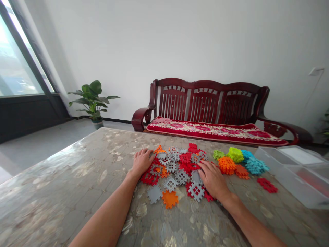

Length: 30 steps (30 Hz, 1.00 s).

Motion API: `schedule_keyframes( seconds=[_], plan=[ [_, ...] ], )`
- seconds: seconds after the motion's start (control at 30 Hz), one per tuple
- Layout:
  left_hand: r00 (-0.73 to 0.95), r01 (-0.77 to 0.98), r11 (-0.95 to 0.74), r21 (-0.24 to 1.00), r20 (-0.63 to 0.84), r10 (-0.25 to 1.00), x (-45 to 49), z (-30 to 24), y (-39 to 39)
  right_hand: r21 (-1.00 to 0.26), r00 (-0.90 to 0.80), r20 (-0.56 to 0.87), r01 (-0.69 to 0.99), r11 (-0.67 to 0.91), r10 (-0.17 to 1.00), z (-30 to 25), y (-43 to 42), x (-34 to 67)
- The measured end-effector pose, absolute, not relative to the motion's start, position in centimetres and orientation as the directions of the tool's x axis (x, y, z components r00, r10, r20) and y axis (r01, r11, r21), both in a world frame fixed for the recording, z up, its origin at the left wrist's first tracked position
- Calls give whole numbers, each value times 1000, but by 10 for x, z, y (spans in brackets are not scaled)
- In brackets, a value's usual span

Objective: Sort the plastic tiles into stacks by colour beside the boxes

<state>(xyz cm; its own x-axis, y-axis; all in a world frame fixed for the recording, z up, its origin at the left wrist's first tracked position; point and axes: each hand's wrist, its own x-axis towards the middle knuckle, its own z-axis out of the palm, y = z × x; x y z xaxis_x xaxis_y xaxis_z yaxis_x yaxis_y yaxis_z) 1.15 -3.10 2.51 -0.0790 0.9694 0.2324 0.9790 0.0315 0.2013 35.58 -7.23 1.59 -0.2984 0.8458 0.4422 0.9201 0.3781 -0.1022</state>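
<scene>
While the bench [84, 206] has plenty on it, the main thing is the mixed pile of puzzle pieces [171, 167] dead centre, mostly grey and red with some orange. Taking 12 as straight away from the person, the left hand [142, 160] rests at the pile's 9, fingers loosely out, and the right hand [212, 176] lies spread over the 3-to-4 edge. Nothing looks pinched, though I can't see under the palms.

I'd call it partly sorted: the green stack [235, 154], orange stack [227, 165] and blue stack [257, 165] sit grouped around 2 to 3, but the middle's a jumble. The right hand is between the two and hides some bits.

Further out at 3-ish there's a red piece [267, 185], then a clear plastic box [295, 178]. Wooden sofa [203, 83] at 12 to 1, potted plant [92, 94] at 10.
</scene>
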Motion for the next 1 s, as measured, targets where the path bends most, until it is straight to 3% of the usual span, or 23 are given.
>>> schedule_keyframes(
  seconds=[1.0],
  plan=[
    [-39, 976, -18, 215, 257, 966, 6, 17, -28, -163, -265, 438, 916, 366, 859, 13, -72, 356]
  ],
)
